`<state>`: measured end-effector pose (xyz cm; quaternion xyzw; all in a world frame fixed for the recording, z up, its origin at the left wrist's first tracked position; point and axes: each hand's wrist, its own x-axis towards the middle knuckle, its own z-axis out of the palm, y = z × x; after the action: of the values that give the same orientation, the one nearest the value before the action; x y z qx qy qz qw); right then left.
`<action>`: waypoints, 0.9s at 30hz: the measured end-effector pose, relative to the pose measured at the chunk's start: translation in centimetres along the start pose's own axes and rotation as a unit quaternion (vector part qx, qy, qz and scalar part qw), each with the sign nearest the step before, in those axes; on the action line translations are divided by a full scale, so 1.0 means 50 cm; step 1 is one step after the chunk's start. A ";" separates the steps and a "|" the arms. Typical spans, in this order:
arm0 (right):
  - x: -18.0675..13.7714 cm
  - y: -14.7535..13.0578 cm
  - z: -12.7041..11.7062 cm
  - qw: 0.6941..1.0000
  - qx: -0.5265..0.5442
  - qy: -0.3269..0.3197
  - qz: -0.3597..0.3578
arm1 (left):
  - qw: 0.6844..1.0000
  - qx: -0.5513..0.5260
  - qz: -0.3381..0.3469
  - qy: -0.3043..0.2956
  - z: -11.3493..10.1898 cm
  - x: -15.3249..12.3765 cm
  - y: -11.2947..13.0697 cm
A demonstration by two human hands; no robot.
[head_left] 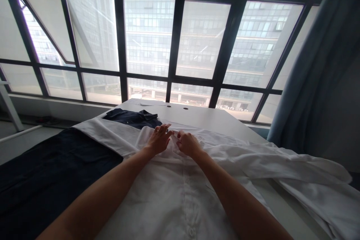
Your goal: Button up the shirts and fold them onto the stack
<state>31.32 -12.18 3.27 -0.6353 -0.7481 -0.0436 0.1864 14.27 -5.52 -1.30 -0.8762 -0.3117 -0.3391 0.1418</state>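
White shirt lies spread across the counter. I judge it light, soft and quick to crease, best held along the firmer placket. My right hand pinches a fold; my left hand bends over the cloth, though I cannot tell whether it grips. I can read 0 brands or labels.
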 end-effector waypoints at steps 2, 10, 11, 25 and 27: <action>0.001 0.000 -0.002 1.000 0.004 -0.007 0.015 | 1.000 0.001 -0.009 0.004 0.001 -0.001 0.003; 0.002 0.020 -0.038 0.998 0.000 -0.055 -0.022 | 0.999 -0.049 -0.016 0.008 -0.001 0.002 0.000; 0.005 0.030 -0.044 0.999 0.005 -0.038 -0.013 | 0.999 -0.047 -0.025 0.008 -0.001 0.003 -0.002; 0.035 0.162 0.020 0.889 0.409 -0.028 0.206 | 0.995 -0.072 -0.032 0.059 -0.034 0.014 0.027; 0.033 0.149 0.014 0.848 0.487 -0.068 0.196 | 0.993 -0.109 0.000 0.040 -0.039 0.020 0.054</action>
<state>38.14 -9.02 1.91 -0.5975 -0.5441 0.4071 0.4257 15.60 -8.04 0.71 -0.8722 -0.2669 -0.4060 0.0573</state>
